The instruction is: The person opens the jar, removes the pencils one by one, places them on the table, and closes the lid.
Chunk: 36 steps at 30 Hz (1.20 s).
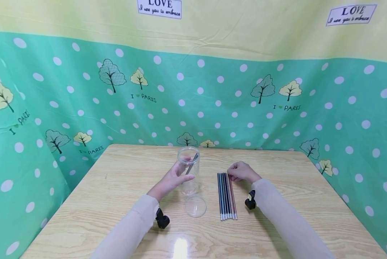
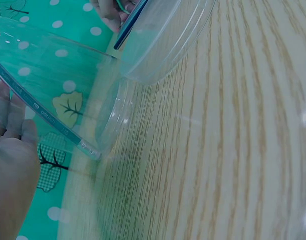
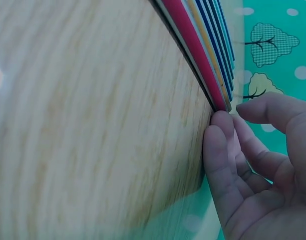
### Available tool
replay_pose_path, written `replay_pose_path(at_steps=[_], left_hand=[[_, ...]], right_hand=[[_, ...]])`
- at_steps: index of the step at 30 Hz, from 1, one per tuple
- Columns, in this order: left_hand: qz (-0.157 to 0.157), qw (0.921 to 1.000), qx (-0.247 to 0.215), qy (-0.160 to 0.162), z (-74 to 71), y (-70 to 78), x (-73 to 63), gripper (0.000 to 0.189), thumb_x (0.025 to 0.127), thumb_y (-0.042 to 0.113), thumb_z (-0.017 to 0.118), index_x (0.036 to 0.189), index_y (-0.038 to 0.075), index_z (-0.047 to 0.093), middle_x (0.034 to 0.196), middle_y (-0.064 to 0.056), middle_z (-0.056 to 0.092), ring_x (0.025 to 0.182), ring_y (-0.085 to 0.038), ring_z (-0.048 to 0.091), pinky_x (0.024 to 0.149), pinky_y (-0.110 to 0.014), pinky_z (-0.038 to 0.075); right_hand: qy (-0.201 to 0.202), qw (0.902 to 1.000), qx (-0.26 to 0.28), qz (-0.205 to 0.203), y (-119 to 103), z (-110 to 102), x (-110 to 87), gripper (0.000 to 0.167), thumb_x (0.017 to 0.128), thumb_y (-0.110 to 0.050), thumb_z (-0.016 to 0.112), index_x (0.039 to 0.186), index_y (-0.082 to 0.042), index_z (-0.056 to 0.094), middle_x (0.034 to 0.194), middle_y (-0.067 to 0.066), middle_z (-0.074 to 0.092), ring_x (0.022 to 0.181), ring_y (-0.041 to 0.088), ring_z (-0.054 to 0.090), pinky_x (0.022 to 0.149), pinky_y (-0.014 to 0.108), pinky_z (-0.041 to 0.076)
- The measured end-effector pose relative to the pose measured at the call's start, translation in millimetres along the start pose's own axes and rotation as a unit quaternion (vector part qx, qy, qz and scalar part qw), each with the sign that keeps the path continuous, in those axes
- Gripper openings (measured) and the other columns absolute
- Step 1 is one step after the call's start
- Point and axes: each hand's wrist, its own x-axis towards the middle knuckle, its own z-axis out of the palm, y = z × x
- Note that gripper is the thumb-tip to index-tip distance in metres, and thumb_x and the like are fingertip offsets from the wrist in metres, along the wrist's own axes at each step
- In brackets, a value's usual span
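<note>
In the head view, my left hand (image 1: 175,175) grips a tall clear jar (image 1: 190,187), thumb in front and fingers behind. One dark pencil (image 2: 43,112) with a silver end leans inside the jar in the left wrist view. To the right lies a row of several pencils (image 1: 225,198), dark ones on the left, reddish on the right. My right hand (image 1: 242,171) is at the row's far end. In the right wrist view, its fingertips touch the tips beside a red pencil (image 3: 190,37), while the thumb stands a little apart.
A clear round lid (image 1: 195,206) lies on the wooden table (image 1: 132,165) in front of the jar. A green and yellow printed curtain (image 1: 213,93) hangs behind the table and along its sides. Each wrist wears a small black camera (image 1: 162,218).
</note>
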Motion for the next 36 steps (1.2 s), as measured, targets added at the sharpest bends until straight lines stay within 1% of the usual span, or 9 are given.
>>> replay_pose_path(at_steps=[5, 11, 16, 21, 23, 26, 32, 34, 36], left_hand=[[0.0, 1.0, 0.006, -0.002, -0.7, -0.7, 0.2, 0.072, 0.094, 0.017, 0.072, 0.154, 0.022, 0.033, 0.161, -0.001, 0.031, 0.15, -0.023, 0.021, 0.119, -0.054, 0.014], [0.005, 0.9999, 0.009, -0.001, -1.1, -1.9, 1.0, 0.07, 0.095, 0.018, 0.071, 0.153, 0.024, 0.034, 0.161, -0.003, 0.031, 0.15, -0.026, 0.02, 0.119, -0.054, 0.013], [-0.002, 0.9999, 0.01, 0.003, -1.2, -2.0, 1.3, 0.069, 0.094, 0.019, 0.072, 0.153, 0.024, 0.036, 0.159, 0.002, 0.035, 0.149, -0.021, 0.022, 0.12, -0.052, 0.014], [0.003, 0.9999, 0.01, -0.004, -0.8, -1.5, 1.4, 0.071, 0.095, 0.017, 0.07, 0.155, 0.017, 0.032, 0.16, 0.0, 0.034, 0.15, -0.023, 0.021, 0.119, -0.055, 0.011], [0.005, 0.9999, 0.01, -0.006, -0.7, -1.4, 1.6, 0.071, 0.095, 0.016, 0.07, 0.155, 0.014, 0.031, 0.16, -0.001, 0.033, 0.15, -0.025, 0.021, 0.119, -0.056, 0.011], [0.0, 0.9999, 0.013, -0.004, -0.6, -1.0, 1.8, 0.072, 0.095, 0.017, 0.07, 0.155, 0.015, 0.031, 0.16, 0.001, 0.034, 0.15, -0.023, 0.021, 0.119, -0.055, 0.012], [-0.009, 0.9998, 0.016, 0.001, -0.2, -0.5, 1.4, 0.07, 0.095, 0.02, 0.071, 0.154, 0.021, 0.034, 0.16, 0.003, 0.034, 0.15, -0.021, 0.021, 0.119, -0.055, 0.014], [-0.009, 0.9998, 0.015, 0.002, -0.2, -0.5, 1.0, 0.069, 0.095, 0.019, 0.071, 0.153, 0.023, 0.035, 0.16, 0.003, 0.034, 0.149, -0.022, 0.022, 0.119, -0.055, 0.014], [-0.008, 0.9999, 0.013, 0.001, -0.2, -0.7, 0.7, 0.067, 0.095, 0.018, 0.071, 0.152, 0.025, 0.036, 0.16, 0.001, 0.034, 0.149, -0.022, 0.022, 0.119, -0.054, 0.014]], right_hand=[[0.0, 0.9999, 0.015, -0.008, -1, -3, -3.3, 0.026, 0.091, -0.01, 0.057, 0.11, 0.004, 0.066, 0.091, 0.013, 0.068, 0.078, 0.022, 0.067, 0.069, 0.033, 0.06], [-0.002, 0.9995, 0.029, -0.016, -6, -9, -7.3, 0.027, 0.097, -0.014, 0.058, 0.116, 0.005, 0.063, 0.091, 0.016, 0.069, 0.079, 0.026, 0.068, 0.071, 0.035, 0.06], [0.004, 0.9992, 0.023, -0.033, -16, -14, -12.7, 0.031, 0.099, -0.019, 0.059, 0.118, 0.004, 0.062, 0.106, 0.019, 0.066, 0.09, 0.03, 0.067, 0.078, 0.039, 0.059], [0.005, 0.9983, 0.018, -0.056, -28, -16, -19.4, 0.032, 0.102, -0.022, 0.058, 0.121, 0.003, 0.061, 0.116, 0.021, 0.063, 0.098, 0.033, 0.066, 0.082, 0.044, 0.058], [0.006, 0.9976, 0.014, -0.068, -33, -18, -21.0, 0.033, 0.102, -0.022, 0.058, 0.122, 0.003, 0.061, 0.115, 0.021, 0.064, 0.096, 0.031, 0.066, 0.083, 0.046, 0.058], [0.009, 0.996, 0.007, -0.088, -40, -20, -23.3, 0.033, 0.102, -0.024, 0.059, 0.122, 0.002, 0.062, 0.113, 0.019, 0.065, 0.094, 0.027, 0.067, 0.084, 0.047, 0.057], [0.017, 0.9897, -0.004, -0.142, -56, -22, -28.7, 0.031, 0.101, -0.023, 0.061, 0.121, 0.0, 0.066, 0.105, 0.01, 0.066, 0.094, 0.035, 0.066, 0.079, 0.045, 0.058], [0.021, 0.9879, -0.011, -0.154, -63, -22, -31.7, 0.029, 0.101, -0.023, 0.061, 0.119, -0.002, 0.067, 0.103, 0.008, 0.067, 0.091, 0.032, 0.066, 0.076, 0.042, 0.058], [0.022, 0.9866, -0.015, -0.161, -70, -21, -34.9, 0.026, 0.101, -0.023, 0.061, 0.118, -0.004, 0.068, 0.102, 0.007, 0.067, 0.087, 0.026, 0.066, 0.075, 0.04, 0.058]])
